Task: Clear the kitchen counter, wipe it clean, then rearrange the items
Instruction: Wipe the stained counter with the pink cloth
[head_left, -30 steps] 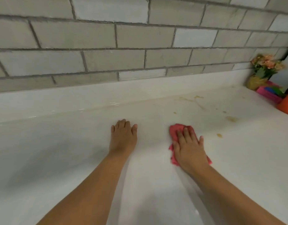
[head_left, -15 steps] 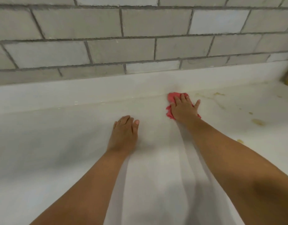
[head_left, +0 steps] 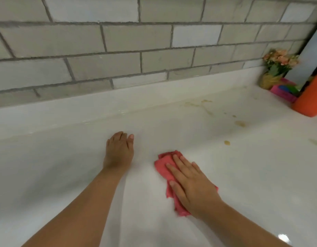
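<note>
Seen from the head camera, a person is leaning over a white counter (head_left: pixel 243 175) below a grey tiled wall (head_left: pixel 118 41). The right hand (head_left: pixel 191 186) is lying flat and open, fingers spread, pressing a pink cloth (head_left: pixel 165 163) onto the counter near its front, likely for broad wiping contact; it is not gripping the cloth. The left hand (head_left: pixel 119 152) is resting palm down and empty just beside it, probably bracing the body. Yellowish stains (head_left: pixel 240 123) are sitting unwiped further right. A flower pot (head_left: pixel 275 72), a pink box (head_left: pixel 283 90) and an orange container (head_left: pixel 310 98) are crowding the far right corner, apparently moved aside.
</note>
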`<state>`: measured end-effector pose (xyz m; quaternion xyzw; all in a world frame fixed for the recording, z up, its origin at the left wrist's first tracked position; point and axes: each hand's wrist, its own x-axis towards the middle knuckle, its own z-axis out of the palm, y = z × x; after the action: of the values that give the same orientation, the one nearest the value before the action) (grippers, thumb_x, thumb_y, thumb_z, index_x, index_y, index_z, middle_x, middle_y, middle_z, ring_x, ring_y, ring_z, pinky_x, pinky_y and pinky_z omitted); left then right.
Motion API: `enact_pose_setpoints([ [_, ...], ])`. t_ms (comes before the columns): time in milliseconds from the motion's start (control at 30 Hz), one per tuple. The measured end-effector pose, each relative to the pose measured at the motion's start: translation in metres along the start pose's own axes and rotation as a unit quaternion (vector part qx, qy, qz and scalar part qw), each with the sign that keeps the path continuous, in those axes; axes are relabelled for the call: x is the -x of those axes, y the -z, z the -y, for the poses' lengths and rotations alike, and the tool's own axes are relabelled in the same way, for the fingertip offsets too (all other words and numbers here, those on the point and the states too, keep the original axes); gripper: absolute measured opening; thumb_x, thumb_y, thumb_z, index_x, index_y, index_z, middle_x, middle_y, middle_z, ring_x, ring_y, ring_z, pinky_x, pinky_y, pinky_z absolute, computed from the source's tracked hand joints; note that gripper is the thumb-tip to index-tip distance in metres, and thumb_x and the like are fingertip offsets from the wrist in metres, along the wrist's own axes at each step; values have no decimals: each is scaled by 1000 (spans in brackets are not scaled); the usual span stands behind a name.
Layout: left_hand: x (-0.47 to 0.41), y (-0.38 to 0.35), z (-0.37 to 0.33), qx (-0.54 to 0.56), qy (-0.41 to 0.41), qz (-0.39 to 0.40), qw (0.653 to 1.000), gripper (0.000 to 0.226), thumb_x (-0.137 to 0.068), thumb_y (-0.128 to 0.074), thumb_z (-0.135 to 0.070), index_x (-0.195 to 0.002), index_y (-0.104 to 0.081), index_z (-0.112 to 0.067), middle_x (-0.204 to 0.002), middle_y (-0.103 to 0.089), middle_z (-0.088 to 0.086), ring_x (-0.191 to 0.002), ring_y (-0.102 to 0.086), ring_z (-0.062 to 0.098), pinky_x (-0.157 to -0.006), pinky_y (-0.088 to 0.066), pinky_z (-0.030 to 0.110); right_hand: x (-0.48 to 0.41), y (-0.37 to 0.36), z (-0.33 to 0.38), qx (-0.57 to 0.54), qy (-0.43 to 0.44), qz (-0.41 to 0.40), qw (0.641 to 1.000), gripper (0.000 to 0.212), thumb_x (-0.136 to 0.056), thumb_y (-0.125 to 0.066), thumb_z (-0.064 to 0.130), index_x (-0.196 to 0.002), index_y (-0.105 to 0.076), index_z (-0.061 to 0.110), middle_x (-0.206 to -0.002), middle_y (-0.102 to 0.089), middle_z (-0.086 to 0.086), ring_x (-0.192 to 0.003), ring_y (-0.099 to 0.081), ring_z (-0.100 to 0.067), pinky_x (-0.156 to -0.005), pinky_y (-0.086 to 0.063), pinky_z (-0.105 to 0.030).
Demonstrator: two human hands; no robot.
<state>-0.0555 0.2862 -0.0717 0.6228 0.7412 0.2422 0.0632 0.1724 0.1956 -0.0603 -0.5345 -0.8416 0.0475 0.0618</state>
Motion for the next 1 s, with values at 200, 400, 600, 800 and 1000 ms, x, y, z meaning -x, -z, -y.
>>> enact_pose_setpoints([
  [200,-3,-1,-1,-14,8,25,1000,47,-99,-27,-30,-112,-59,3,-125,-55,21,-121,-46,36,-107,-31,44,-71,18,-69,43,-251,19,967,59,-97,-13,41,-150,-12,14,-159,-4,-10,-147,1,-25,-118,-4,-46],
  [400,-3,-1,1,-4,8,22,1000,51,-99,-26,-31,-112,-61,4,-124,-56,23,-119,-48,37,-107,-33,45,-30,-6,44,-2,-87,4,996,70,-89,5,43,-149,-21,17,-158,-14,-8,-147,-9,-25,-118,-3,-43],
  [600,2,4,-1,-1,-10,18,1000,54,-100,-24,-31,-117,-58,7,-130,-51,25,-124,-44,38,-110,-29,45,118,-1,31,40,-95,6,995,62,-98,-6,46,-134,-51,24,-145,-44,1,-136,-38,-14,-107,-17,-41],
  [800,16,14,-8,27,-57,0,998,47,-100,-26,-28,-127,-52,1,-138,-45,18,-132,-36,32,-118,-7,45,68,21,-40,23,-331,13,943,59,-98,-11,44,-151,-6,18,-160,4,-3,-147,9,-18,-119,3,-47],
  [1000,65,17,-73,127,-121,22,984,39,-100,-30,-21,-122,-56,-1,-131,-51,18,-124,-44,31,-115,-10,41,91,-2,66,9,-186,-13,983,72,-87,10,45,-150,-12,20,-159,-4,-4,-148,2,-22,-116,14,-44],
])
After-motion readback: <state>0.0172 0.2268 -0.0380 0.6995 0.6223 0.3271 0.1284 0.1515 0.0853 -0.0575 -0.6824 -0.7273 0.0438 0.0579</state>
